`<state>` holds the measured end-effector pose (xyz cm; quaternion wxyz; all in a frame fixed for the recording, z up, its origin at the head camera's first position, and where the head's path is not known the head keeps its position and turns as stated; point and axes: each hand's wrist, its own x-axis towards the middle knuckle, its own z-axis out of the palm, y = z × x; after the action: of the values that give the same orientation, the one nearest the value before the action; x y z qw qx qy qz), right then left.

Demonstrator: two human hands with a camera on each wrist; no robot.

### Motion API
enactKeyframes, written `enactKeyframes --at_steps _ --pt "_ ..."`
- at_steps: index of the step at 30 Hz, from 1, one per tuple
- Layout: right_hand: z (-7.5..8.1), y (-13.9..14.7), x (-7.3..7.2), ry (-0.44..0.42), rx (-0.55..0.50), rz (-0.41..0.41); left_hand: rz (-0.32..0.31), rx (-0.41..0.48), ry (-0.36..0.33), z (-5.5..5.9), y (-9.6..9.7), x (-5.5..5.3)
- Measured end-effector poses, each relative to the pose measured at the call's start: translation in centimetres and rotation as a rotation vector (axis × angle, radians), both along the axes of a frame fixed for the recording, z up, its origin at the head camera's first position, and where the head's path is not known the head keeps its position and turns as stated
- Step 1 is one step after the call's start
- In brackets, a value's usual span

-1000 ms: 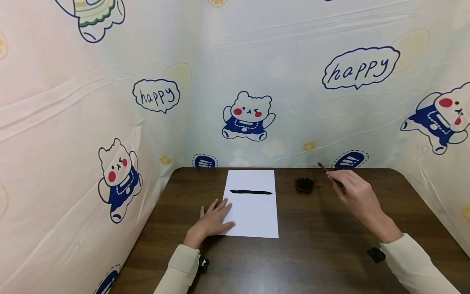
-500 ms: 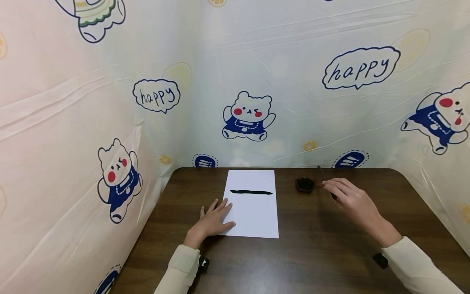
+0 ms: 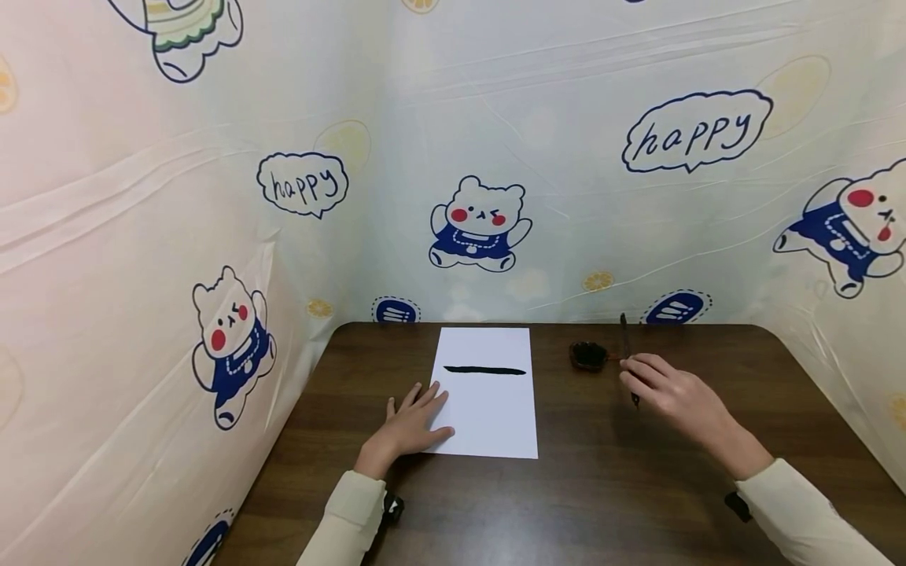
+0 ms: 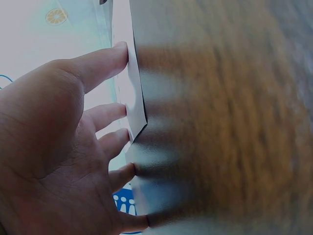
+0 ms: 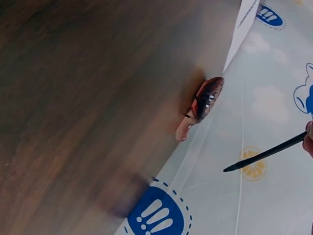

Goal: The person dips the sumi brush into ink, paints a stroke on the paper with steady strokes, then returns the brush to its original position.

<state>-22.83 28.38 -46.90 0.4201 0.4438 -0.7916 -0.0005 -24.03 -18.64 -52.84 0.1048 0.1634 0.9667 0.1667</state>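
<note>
A white sheet of paper [image 3: 488,417] lies on the table with one thick black stroke [image 3: 484,369] across its upper part. My left hand [image 3: 406,428] rests with spread fingers on the paper's left edge; in the left wrist view the thumb [image 4: 105,63] and some fingertips touch the sheet, others the wood. To the right, my right hand [image 3: 672,393] pinches a slim dark brush [image 3: 626,338], which stands nearly upright. Its pointed end [image 5: 234,167] shows in the right wrist view, where most of the hand is out of frame. Left of that hand sits a small dark ink dish [image 3: 587,356].
The dish has a short reddish-brown handle [image 5: 183,128] pointing toward the right hand. Brown wooden table [image 3: 566,503] spreads around the paper. A pale curtain [image 3: 566,236] printed with bears and "happy" bubbles rises behind the table's far edge and along both sides.
The brush has turned in my right fingers from a leftward slant to nearly upright. My right hand has shifted slightly left and down. The left hand and paper have stayed put.
</note>
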Motion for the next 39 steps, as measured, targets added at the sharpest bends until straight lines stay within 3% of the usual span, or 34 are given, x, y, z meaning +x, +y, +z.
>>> enactKeyframes --at_steps 14,39 --pt "-2.0 0.3 0.0 0.011 0.137 0.016 -0.002 -0.018 0.003 -0.2 0.1 -0.2" --pt "-5.1 0.3 0.1 -0.097 0.236 -0.049 0.000 -0.015 -0.006 0.0 0.0 0.0"
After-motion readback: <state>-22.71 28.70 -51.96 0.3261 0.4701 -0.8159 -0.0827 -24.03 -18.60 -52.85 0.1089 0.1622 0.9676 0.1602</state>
